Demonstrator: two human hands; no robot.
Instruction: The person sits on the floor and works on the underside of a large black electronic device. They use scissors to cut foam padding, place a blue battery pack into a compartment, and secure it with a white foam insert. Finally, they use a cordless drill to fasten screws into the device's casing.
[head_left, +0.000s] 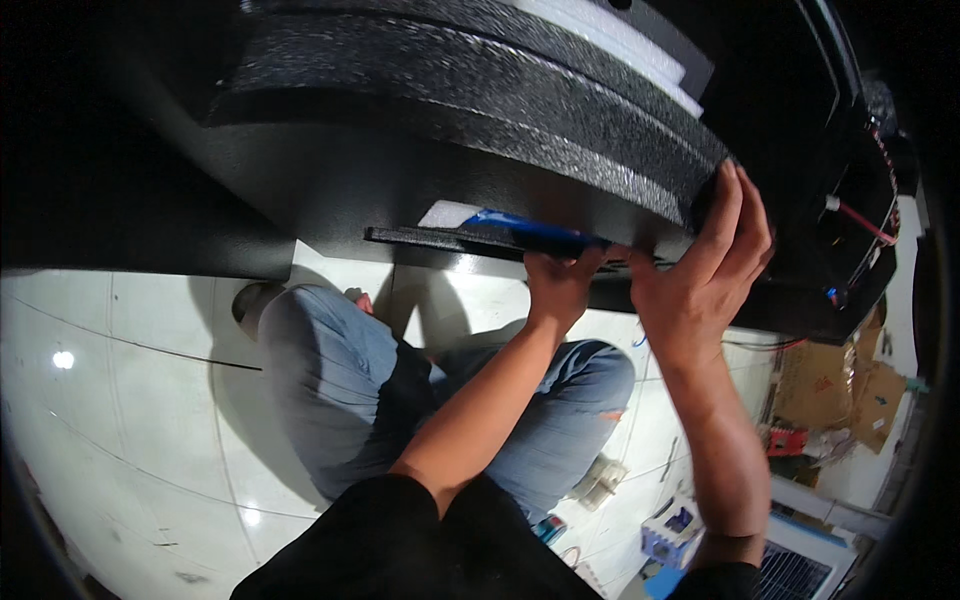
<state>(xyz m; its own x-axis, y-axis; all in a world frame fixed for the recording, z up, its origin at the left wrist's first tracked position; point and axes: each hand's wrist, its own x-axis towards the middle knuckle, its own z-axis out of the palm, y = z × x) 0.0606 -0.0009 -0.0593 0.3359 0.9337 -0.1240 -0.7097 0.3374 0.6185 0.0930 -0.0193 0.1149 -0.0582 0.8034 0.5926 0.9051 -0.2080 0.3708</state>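
A large black housing [350,150] with a thick, curved, textured rim [480,75] fills the upper view. Along its underside runs a thin, flat black strip [420,238]. Between the strip and the housing, a blue piece [530,225] and a white piece [448,214] show. My left hand [558,292] is closed at the strip's right part, its fingertips partly hidden. My right hand [700,275] grips the rim's right end, fingers reaching up over it and thumb low, close to my left hand. What lies under the thumb is hidden.
White floor tiles [120,380] surround my bent legs in jeans [330,370]. Wires [865,225] run along the housing's right side. At right lie cardboard [825,385], a solar panel [795,572] and a purple-and-white box [672,530]. A clear plastic piece [600,482] sits near my knee.
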